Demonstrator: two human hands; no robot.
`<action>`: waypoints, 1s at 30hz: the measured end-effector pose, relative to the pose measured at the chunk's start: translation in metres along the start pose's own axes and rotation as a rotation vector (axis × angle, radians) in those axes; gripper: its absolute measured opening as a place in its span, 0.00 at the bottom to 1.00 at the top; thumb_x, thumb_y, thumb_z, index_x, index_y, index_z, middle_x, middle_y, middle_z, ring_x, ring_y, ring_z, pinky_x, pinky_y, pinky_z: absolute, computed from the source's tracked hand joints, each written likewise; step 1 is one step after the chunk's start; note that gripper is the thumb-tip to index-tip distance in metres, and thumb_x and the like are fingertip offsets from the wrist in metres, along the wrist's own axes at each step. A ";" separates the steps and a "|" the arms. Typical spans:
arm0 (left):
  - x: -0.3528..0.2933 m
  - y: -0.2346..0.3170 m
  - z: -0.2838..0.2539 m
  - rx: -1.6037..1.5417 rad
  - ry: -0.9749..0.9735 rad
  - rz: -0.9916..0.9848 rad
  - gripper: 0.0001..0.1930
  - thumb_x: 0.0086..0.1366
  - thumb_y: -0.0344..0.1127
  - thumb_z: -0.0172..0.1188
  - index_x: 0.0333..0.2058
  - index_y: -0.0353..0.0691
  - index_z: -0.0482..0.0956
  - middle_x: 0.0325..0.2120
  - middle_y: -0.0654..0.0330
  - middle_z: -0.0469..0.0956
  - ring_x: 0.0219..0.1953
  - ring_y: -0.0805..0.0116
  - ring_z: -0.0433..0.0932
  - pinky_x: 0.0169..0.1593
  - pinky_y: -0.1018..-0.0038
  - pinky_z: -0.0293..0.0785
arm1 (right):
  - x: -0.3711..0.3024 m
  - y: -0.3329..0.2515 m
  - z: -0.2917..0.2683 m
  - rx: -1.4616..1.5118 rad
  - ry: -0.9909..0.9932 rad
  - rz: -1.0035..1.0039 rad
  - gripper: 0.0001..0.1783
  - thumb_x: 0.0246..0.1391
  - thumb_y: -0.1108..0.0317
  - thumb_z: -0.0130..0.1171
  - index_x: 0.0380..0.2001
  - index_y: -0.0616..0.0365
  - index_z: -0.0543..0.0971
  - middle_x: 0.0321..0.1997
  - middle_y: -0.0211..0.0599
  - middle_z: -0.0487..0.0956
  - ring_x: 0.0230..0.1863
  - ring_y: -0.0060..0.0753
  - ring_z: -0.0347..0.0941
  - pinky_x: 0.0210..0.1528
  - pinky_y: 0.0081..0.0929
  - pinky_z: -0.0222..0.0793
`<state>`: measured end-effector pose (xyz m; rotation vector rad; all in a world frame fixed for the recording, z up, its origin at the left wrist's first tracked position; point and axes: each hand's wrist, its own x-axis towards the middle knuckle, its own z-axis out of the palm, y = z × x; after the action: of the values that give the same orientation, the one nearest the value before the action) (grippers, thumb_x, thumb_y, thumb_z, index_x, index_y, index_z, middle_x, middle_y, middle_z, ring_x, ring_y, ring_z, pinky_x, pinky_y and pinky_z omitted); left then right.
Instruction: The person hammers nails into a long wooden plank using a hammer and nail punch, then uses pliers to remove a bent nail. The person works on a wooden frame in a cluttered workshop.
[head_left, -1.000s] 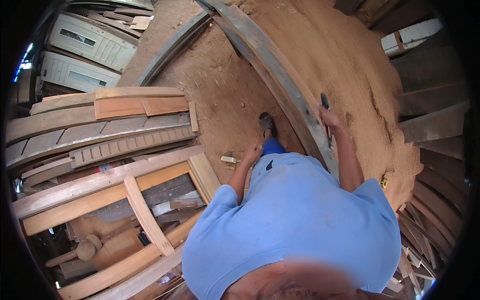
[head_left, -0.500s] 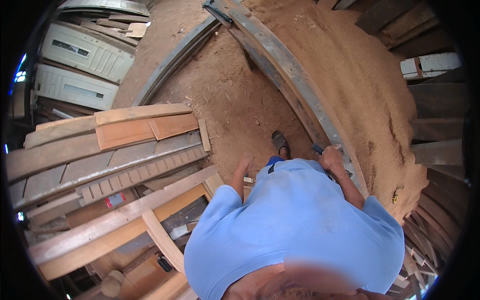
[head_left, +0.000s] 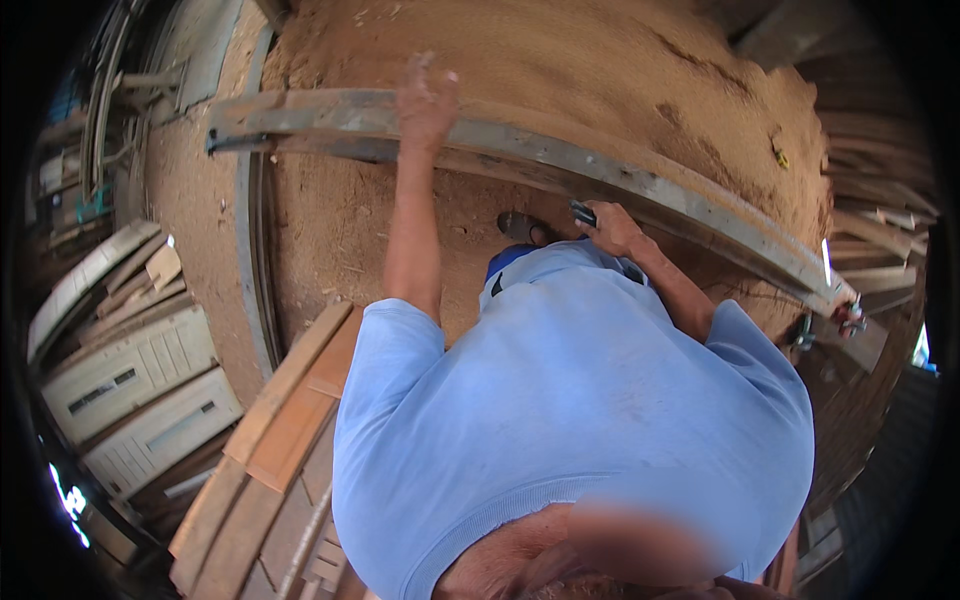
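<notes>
My left hand [head_left: 428, 108] reaches forward with its fingers spread and slightly blurred. It is over the long, worn grey wooden beam [head_left: 540, 148], which runs across in front of me. Whether the hand touches the beam, I cannot tell. Close to my waist, my right hand [head_left: 614, 230] is closed round a dark-handled tool [head_left: 582, 212]. Only the end of the handle shows; the rest is hidden by my hand. This hand is on the near side of the beam.
Brown sawdust [head_left: 600, 60] is heaped beyond the beam. A second grey beam [head_left: 255, 250] meets it at the left. Stacked planks [head_left: 250, 460] and pale panelled doors [head_left: 135, 375] lie to the left. A red metal fitting [head_left: 850, 318] is at the beam's right end.
My body has turned to the right, so the beam now runs crosswise. My left arm has swung forward over it from beside my body. The tool stays in my right hand.
</notes>
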<state>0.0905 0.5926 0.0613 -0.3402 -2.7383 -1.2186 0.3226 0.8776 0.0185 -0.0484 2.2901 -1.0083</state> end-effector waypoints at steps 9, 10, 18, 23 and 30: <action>-0.147 0.074 0.162 0.496 -0.777 0.283 0.47 0.61 0.51 0.66 0.72 0.41 0.54 0.71 0.30 0.44 0.75 0.33 0.40 0.75 0.44 0.37 | -0.063 0.077 0.016 0.133 0.474 0.378 0.40 0.61 0.59 0.60 0.70 0.66 0.59 0.54 0.65 0.78 0.56 0.66 0.75 0.61 0.50 0.68; -0.156 0.084 0.167 0.550 -0.810 0.302 0.48 0.61 0.52 0.66 0.73 0.40 0.52 0.71 0.29 0.42 0.75 0.32 0.38 0.75 0.43 0.36 | -0.068 0.092 0.013 0.046 0.548 0.351 0.41 0.61 0.58 0.59 0.70 0.68 0.57 0.51 0.68 0.79 0.53 0.70 0.76 0.60 0.51 0.69; -0.187 0.135 0.225 0.569 -0.815 0.268 0.52 0.58 0.52 0.67 0.71 0.26 0.50 0.72 0.29 0.41 0.75 0.31 0.34 0.75 0.44 0.31 | -0.123 0.157 -0.041 0.157 0.582 0.633 0.46 0.60 0.58 0.59 0.72 0.70 0.51 0.42 0.68 0.81 0.49 0.70 0.77 0.54 0.55 0.70; -0.192 0.146 0.239 0.607 -0.750 0.266 0.52 0.59 0.53 0.64 0.71 0.26 0.50 0.72 0.29 0.41 0.75 0.31 0.36 0.75 0.45 0.31 | -0.152 0.183 -0.052 0.171 0.493 0.607 0.47 0.60 0.57 0.59 0.73 0.66 0.48 0.44 0.66 0.81 0.50 0.69 0.77 0.56 0.54 0.69; -0.199 0.134 0.255 0.613 -0.657 0.318 0.48 0.61 0.50 0.62 0.70 0.24 0.51 0.70 0.26 0.46 0.73 0.27 0.41 0.74 0.44 0.38 | -0.201 0.256 -0.054 0.317 0.748 0.764 0.47 0.62 0.54 0.57 0.75 0.61 0.48 0.45 0.69 0.80 0.51 0.69 0.76 0.56 0.55 0.70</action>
<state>0.3116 0.8390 -0.0532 -1.1984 -3.1935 -0.1572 0.5070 1.1484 -0.0197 1.4261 2.3594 -1.0291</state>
